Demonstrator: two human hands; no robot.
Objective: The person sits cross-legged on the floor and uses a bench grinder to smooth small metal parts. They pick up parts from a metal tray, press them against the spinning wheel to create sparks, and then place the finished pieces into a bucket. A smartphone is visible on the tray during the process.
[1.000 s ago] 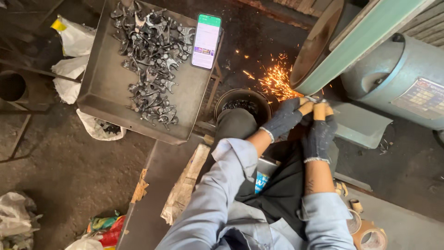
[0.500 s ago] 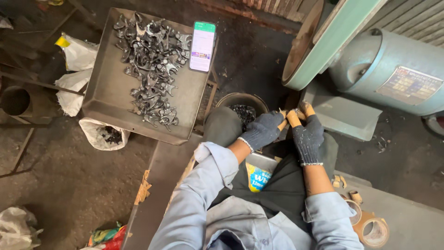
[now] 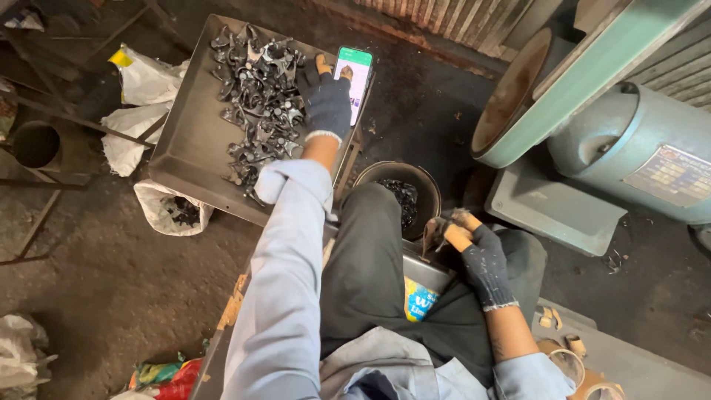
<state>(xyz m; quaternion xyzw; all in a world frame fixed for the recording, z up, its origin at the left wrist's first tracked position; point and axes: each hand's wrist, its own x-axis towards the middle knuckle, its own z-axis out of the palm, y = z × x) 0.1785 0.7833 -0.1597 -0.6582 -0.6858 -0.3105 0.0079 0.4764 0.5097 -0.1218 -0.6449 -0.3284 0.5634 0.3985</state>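
Over a dark metal tray [image 3: 185,141], seen from above, a seated person's left hand [image 3: 327,100] in a dark glove reaches out with fingers spread loosely, holding nothing, hovering at the edge of a heap of small black metal parts [image 3: 255,96] and just beside a phone [image 3: 354,78] with a lit green screen propped on the tray's far corner. The right hand [image 3: 478,248], also gloved, is closed around one small metal part [image 3: 435,233], held near the knee beside a round bucket [image 3: 404,196] of dark pieces, seemingly close for easy dropping. A green belt grinder [image 3: 578,81] stands to the right. White bags [image 3: 144,81] lie on the floor.
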